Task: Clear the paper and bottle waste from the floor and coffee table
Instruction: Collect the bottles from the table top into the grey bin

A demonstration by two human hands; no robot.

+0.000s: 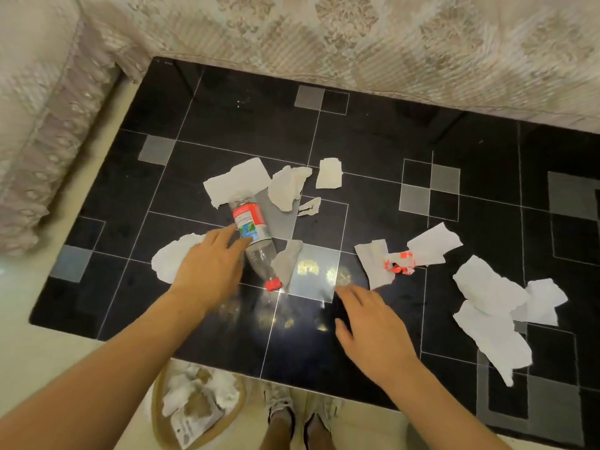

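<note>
Head view shows the left hand point(211, 264) spread open, holding nothing, beside the bottle point(255, 237) lying on the coffee table point(373, 141) — seemingly empty, so light, smooth, apt to roll — best gripped around its labelled middle.

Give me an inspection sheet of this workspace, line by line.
Surface: glossy black coffee table, glare near the front.
Job's things: plastic bottle lying down, red cap on; torn paper pieces scattered; crumpled red wrapper.
Clutter: nothing seen beyond the waste.
Grippers: left hand open, fingers at the bottle; right hand open, holding nothing.
Cables: nothing seen.
Surroundings: patterned sofa behind; basket holding paper on the floor.
</note>
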